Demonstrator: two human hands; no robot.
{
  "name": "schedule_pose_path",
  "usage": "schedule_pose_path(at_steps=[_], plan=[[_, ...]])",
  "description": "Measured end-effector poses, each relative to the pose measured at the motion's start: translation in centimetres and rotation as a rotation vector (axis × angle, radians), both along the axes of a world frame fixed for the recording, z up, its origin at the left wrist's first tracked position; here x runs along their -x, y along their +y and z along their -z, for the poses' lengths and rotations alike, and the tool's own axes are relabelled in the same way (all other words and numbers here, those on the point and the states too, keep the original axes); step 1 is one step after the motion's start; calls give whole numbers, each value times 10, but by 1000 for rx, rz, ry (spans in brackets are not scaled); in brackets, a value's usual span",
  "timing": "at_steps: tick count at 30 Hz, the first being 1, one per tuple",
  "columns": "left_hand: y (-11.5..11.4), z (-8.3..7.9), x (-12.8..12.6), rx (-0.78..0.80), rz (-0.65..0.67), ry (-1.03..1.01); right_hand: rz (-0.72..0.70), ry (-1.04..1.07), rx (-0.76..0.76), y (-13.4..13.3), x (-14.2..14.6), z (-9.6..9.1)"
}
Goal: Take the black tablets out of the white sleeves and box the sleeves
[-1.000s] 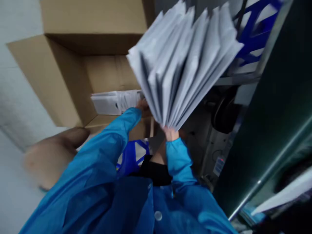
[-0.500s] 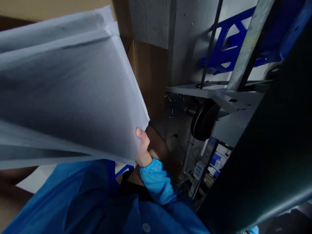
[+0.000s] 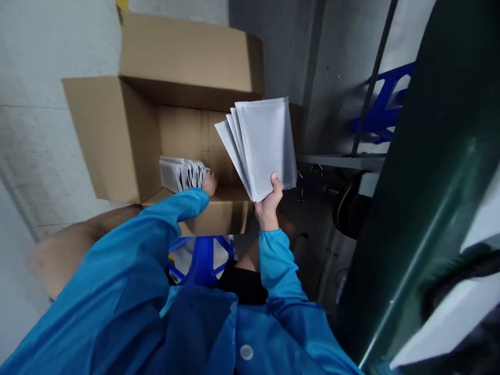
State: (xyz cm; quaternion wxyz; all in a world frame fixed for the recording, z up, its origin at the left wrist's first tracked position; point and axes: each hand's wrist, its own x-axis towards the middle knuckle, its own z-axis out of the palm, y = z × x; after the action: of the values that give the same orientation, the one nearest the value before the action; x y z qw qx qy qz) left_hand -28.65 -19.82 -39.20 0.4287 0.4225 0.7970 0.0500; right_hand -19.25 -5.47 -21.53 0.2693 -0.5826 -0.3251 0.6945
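Note:
My right hand (image 3: 269, 202) grips a fanned stack of white mailing envelopes (image 3: 265, 140) by the lower edge, thumb on the front face. The stack stands raised over the right end of an open cardboard box (image 3: 214, 216). Inside the box, a row of white envelopes (image 3: 172, 174) stands packed on edge at the left end. My left hand (image 3: 210, 183) reaches into the box and rests against the right end of this row. Its fingers look curled, and whatever they grip, if anything, is hidden.
Box flaps (image 3: 96, 138) fold outward. Below the box is a blue plastic stool (image 3: 201, 260). A dark green padded surface (image 3: 422, 219) runs along my right. Beyond are a metal frame (image 3: 344, 161) and another blue stool (image 3: 383, 104).
The envelope stack, close to the camera before, is now farther away and upright over the box's right end. My left hand has come into view inside the box, against the row.

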Motion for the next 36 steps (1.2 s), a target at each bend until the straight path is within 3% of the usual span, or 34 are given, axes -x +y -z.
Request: schedule_pose_path(at_steps=[4,6,11,14,18,24,27,32,36], plan=[[-61,-16,23,45,101,50,-41,-129,-195,-9,1,26],[-93,-25,34,16,140,77,-154,-284,-284,-17,5,37],[-150,-41,47,11,10,157,-710,-875,-384,-49,23,55],[-166,-45,46,8,-20,182,-1003,-1038,-463,-82,39,73],[-176,-44,39,-32,-36,193,-1297,-1129,-462,-137,62,104],[-179,-47,43,-82,-98,177,-1338,-1090,-342,-190,100,132],[-177,-49,53,-85,-191,188,-1356,-1004,-280,-194,104,138],[-173,-48,68,-114,-376,177,-1398,-837,-346,-184,83,142],[-153,-39,69,-149,-366,207,-1373,-742,-378,-172,66,143]])
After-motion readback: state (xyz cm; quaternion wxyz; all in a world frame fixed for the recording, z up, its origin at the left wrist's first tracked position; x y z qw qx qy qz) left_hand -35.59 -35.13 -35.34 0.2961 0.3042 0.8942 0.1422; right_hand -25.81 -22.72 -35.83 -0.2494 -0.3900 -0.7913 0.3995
